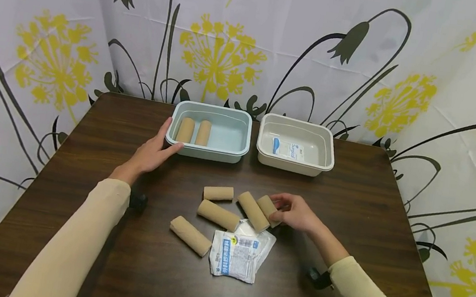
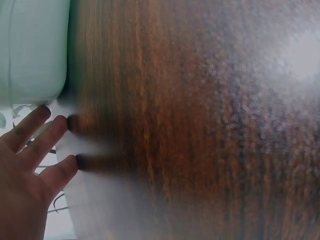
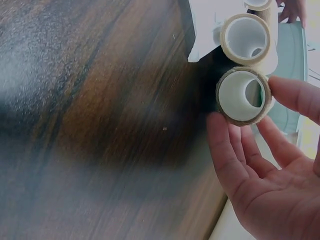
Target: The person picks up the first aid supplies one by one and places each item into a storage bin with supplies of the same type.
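Tube (image 1: 265, 204) of brown cardboard is held in a person's right hand (image 1: 295, 213) over a dark wooden table (image 1: 150, 267), the thumb on one side and curved fingers on the other, parted no wider than the roll itself (the right-wrist view looks straight down its pale, hollow middle). Whether it touches the tabletop is hard to tell. A longer roll (image 1: 252, 210) lies just beside it, with three others, a short roll (image 1: 218, 193), a middle roll (image 1: 216, 215) and a near roll (image 1: 190, 235), scattered to its left. Overlapping white packets (image 1: 234, 258) lie at the near ends of the group. Farther back, the left hand (image 1: 149, 153) touches the left end of a pale blue box (image 1: 210, 155), its fingers extended and spread, thumb at the front rim, gripping nothing. Two rolls (image 1: 185, 130) lie inside that box. To its right, a cream box (image 1: 292, 166) contains a blue-printed packet (image 1: 288, 149). Behind hangs a flowered curtain (image 1: 142, 20).
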A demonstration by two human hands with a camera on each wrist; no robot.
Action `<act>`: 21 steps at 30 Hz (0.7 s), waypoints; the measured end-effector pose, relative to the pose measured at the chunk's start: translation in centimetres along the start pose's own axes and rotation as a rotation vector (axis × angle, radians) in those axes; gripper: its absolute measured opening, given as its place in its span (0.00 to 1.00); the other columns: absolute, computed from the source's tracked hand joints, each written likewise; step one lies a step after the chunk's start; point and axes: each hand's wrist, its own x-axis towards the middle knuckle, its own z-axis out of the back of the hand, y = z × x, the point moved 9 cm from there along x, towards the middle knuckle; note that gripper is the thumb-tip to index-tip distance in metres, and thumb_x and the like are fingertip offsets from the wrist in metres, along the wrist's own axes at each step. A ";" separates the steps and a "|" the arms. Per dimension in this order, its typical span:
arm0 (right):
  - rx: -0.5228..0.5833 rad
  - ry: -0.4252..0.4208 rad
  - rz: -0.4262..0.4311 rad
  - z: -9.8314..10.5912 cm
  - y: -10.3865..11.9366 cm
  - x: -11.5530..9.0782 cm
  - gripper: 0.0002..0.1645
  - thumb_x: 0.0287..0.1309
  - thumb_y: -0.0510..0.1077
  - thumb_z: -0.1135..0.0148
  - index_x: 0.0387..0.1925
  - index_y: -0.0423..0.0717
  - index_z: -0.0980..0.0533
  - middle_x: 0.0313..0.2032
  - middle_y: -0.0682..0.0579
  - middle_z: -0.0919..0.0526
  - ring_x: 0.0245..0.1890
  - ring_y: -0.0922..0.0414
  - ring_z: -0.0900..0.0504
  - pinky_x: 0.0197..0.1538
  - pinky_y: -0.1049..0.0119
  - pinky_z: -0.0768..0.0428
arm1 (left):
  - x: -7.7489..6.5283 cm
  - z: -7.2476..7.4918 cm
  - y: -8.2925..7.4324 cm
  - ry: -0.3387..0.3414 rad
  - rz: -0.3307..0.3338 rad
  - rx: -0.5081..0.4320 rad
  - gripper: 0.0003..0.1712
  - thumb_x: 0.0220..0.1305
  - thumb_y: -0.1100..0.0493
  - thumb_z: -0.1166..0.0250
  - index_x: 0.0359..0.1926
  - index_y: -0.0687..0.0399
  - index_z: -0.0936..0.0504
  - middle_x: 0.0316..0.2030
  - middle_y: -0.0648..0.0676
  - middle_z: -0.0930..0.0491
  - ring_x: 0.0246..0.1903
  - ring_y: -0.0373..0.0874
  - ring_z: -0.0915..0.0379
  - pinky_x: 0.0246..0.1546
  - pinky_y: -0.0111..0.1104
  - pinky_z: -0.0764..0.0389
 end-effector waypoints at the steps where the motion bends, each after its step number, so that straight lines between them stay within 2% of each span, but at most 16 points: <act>1: 0.004 -0.004 0.005 0.1 0.0 0.0 0.31 0.49 0.34 0.31 0.58 0.31 0.26 0.43 0.37 0.20 0.36 0.52 0.19 0.35 0.54 0.17 | 0.0 0.0 0.0 0.000 0.001 0.000 0.51 0.66 0.27 0.51 0.75 0.25 0.76 0.77 0.58 0.59 0.72 0.67 0.56 0.62 0.68 0.52; 15: -0.118 -0.084 0.023 1.5 0.1 0.1 0.29 0.49 0.35 0.31 0.55 0.33 0.24 0.42 0.39 0.18 0.38 0.49 0.18 0.35 0.61 0.20 | 0.1 -0.1 0.1 -0.002 0.006 0.002 0.51 0.66 0.27 0.51 0.75 0.24 0.76 0.77 0.58 0.59 0.72 0.67 0.56 0.62 0.68 0.52; 21: -0.158 -0.131 0.017 2.0 0.1 0.3 0.28 0.49 0.36 0.31 0.54 0.34 0.23 0.43 0.39 0.18 0.40 0.47 0.18 0.39 0.58 0.20 | 0.2 0.0 0.2 -0.006 0.001 0.001 0.51 0.66 0.26 0.51 0.74 0.23 0.76 0.77 0.55 0.60 0.72 0.66 0.56 0.63 0.67 0.52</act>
